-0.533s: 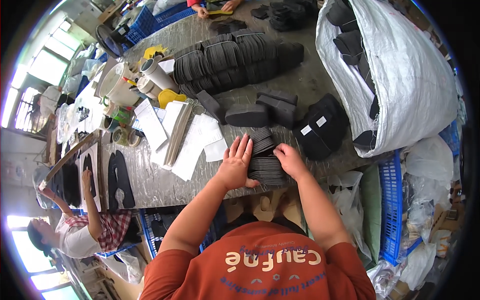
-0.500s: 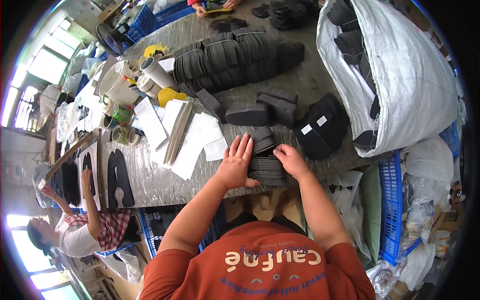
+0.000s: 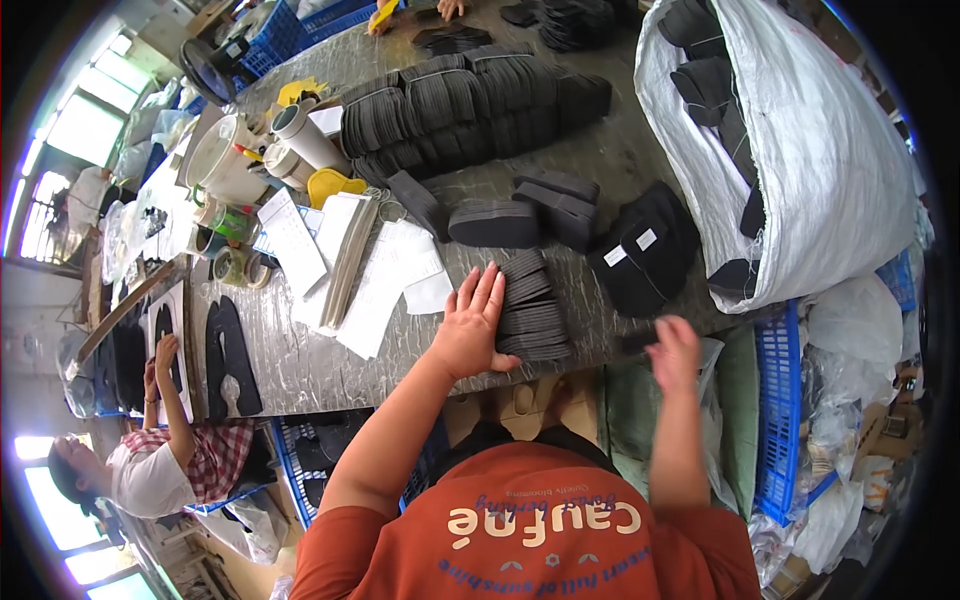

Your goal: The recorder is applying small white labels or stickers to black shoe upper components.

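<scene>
stack of insoles under one hand

head view: the fanned stack of dark insoles [image 3: 533, 308] lies at the near edge of the table [image 3: 330, 365]. thin, light and bendy by the look, apt to slide; best gripped across the edges. left hand [image 3: 470, 325] lies flat against it, fingers spread. right hand [image 3: 674, 352] is blurred off the edge; grip unclear.

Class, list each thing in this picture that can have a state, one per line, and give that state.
left hand: flat, fingers spread, pressing the side of the sole stack
right hand: blurred, off the table edge, grip unclear
sole stack: fanned, lying at the table edge
white sack: open, dark soles inside
white jug: upright
</scene>
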The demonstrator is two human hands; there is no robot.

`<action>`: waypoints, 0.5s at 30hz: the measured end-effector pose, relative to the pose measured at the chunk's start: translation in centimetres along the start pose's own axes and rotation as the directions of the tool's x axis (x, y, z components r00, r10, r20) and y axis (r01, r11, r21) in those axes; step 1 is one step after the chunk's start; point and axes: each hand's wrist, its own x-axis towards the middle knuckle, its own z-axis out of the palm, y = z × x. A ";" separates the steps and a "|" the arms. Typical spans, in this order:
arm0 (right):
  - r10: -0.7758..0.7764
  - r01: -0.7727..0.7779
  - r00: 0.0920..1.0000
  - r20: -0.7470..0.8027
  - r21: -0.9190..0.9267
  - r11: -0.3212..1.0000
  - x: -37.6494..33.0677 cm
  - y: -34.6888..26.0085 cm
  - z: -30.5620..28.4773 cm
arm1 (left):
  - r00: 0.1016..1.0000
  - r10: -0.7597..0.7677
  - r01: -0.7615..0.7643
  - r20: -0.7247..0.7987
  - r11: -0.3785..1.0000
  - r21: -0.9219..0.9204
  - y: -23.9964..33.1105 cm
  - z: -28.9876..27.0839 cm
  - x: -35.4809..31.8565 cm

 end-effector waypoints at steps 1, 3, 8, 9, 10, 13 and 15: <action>-0.079 0.069 0.995 -0.065 -0.146 0.987 -0.2 -1.0 -4.0 | 1.000 -0.002 0.002 -0.005 1.000 0.001 0.0 -0.1 -0.1; -0.248 -0.089 0.949 -0.193 -0.922 0.377 -1.9 -2.8 -10.2 | 0.999 -0.001 -0.002 -0.054 0.999 -0.051 -0.1 0.1 -0.3; -0.323 0.437 0.888 0.327 -0.820 0.370 -6.5 -3.0 -2.3 | 0.985 0.008 -0.029 -0.170 0.992 -0.124 -0.5 1.3 -0.6; -0.272 0.573 0.819 0.505 -0.736 0.359 -7.2 -1.7 0.7 | 0.979 0.014 -0.043 -0.202 0.989 -0.141 -0.6 1.4 -0.5; -0.203 0.597 0.792 0.576 -0.661 0.454 -7.6 -0.4 3.9 | 0.981 0.014 -0.041 -0.192 0.990 -0.136 -0.9 1.5 -0.4; -0.318 0.664 0.707 0.632 -0.438 0.606 -5.4 2.6 9.4 | 0.976 0.072 -0.130 -0.207 0.950 -0.285 -2.1 1.2 0.2; -0.348 0.668 0.704 0.619 -0.411 0.621 -3.9 3.6 10.5 | 0.996 0.013 -0.065 -0.090 0.798 -0.599 -3.4 -0.1 1.3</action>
